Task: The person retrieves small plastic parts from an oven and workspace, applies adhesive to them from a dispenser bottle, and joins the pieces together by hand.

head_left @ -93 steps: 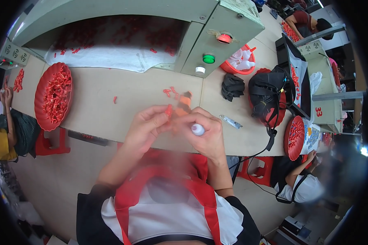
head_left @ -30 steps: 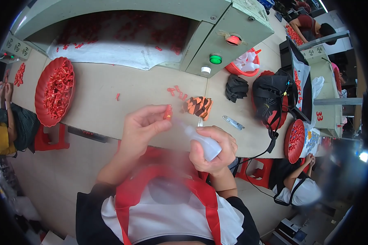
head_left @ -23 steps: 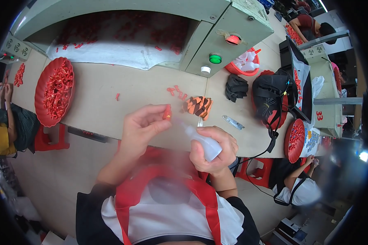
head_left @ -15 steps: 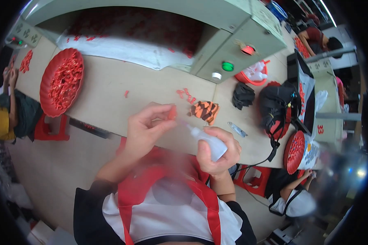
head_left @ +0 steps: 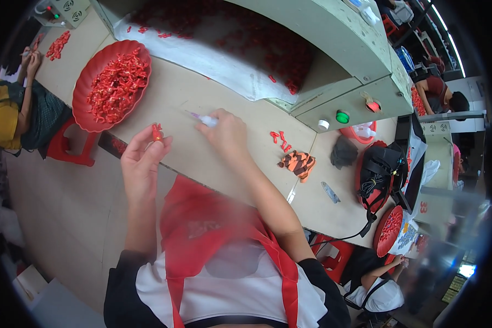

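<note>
One pale bench (head_left: 175,90), and you're holding something on both sides.

There's one greenish machine (head_left: 344,33) with three buttons (head_left: 342,117) (red, green, white), then one scalloped red bowl (head_left: 83,93) at your left, heaped with way too many pieces to count. Your right hand (head_left: 224,134) is curled around one nozzle bottle (head_left: 207,119) above the bench, and your left hand (head_left: 144,158) pinches one red piece (head_left: 157,133) between thumb and fingers, near the bowl. One striped cloth (head_left: 297,164) lies further right, with about four loose red pieces (head_left: 274,136) just beside it.
</note>
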Tool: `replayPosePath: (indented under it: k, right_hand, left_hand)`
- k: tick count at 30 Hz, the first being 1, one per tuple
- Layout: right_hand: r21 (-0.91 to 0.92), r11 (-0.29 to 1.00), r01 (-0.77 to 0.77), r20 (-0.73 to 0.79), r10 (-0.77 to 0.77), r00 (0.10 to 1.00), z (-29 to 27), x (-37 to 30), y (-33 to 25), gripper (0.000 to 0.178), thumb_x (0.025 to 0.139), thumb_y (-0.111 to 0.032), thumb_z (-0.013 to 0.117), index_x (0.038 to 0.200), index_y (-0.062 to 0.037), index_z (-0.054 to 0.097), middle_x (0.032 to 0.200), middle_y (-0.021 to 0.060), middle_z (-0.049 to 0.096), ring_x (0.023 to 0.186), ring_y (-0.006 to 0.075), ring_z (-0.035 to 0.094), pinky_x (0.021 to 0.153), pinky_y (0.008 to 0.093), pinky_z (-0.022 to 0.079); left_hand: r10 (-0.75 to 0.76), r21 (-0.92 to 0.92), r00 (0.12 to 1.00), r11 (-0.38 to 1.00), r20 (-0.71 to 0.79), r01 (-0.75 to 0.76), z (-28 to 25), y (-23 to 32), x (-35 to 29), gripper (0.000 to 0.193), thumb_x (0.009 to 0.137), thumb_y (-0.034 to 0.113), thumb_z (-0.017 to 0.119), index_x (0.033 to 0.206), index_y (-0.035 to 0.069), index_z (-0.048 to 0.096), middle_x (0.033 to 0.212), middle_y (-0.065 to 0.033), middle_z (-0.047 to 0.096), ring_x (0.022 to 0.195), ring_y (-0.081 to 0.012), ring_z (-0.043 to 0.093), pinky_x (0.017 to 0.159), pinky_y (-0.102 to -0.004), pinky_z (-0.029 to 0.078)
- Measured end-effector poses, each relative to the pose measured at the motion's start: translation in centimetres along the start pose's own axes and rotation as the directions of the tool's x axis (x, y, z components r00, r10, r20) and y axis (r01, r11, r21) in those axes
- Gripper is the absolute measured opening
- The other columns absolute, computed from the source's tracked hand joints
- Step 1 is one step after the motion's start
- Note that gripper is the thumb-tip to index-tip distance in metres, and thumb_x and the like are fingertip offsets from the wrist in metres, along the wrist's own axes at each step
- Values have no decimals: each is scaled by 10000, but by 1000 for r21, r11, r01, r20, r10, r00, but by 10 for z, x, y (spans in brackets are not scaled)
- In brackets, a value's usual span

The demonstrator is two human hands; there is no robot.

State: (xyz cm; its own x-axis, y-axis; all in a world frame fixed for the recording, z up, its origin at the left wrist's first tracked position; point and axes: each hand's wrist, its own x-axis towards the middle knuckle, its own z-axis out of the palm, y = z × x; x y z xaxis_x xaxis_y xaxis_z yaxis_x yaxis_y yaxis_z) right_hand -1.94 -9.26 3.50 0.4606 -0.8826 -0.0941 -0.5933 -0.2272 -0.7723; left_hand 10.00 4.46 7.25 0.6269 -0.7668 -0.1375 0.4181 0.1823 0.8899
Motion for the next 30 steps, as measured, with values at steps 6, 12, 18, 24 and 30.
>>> replayPosePath:
  k: [6, 12, 18, 24, 30]
  right_hand:
    - [-113, 988, 110, -128, -124, 984, -4, -4, 9, 178, 690, -160, 686, 763, -13, 615, 718, 134, 626, 622, 285, 599, 573, 370, 471]
    - [521, 836, -173, 134, 120, 984, -88, -52, -12, 86, 746, -71, 656, 794, -4, 634, 667, 14, 596, 574, 81, 532, 512, 224, 420]
    - [618, 778, 112, -12, -134, 991, -125, -89, 6, 104, 725, 13, 633, 829, 7, 639, 797, 42, 595, 683, 82, 542, 581, 204, 420]
    - [528, 806, 266, -198, -188, 962, -138, -108, 16, 141, 700, 79, 619, 819, 6, 636, 860, 63, 594, 752, 118, 561, 648, 224, 440]
    - [571, 804, 167, -152, -96, 984, -143, -117, 21, 153, 707, 71, 642, 845, 7, 625, 846, 66, 599, 749, 123, 568, 642, 233, 450]
  left_hand:
    - [-68, 6, 996, 998, 60, 68, 10, -4, -1, 320, 832, 15, 549, 1144, -29, 496, 1037, -132, 579, 913, -221, 608, 802, -298, 505]
    - [-101, 115, 977, 990, 185, 80, 47, -13, -6, 301, 813, -2, 567, 1109, -32, 528, 981, -115, 601, 886, -192, 609, 780, -271, 493]
    - [-132, 251, 899, 968, 418, 25, 94, -30, -25, 323, 778, -86, 581, 1095, -59, 529, 969, -99, 594, 867, -152, 600, 769, -245, 489]
    - [-143, 268, 861, 964, 489, 8, 116, -34, -37, 306, 780, -44, 601, 1081, -24, 554, 1010, -85, 583, 909, -147, 587, 772, -262, 496]
    - [-86, 296, 851, 951, 518, -84, 122, -34, -42, 335, 767, -109, 578, 1094, -49, 533, 992, -103, 539, 925, -159, 574, 798, -254, 492]
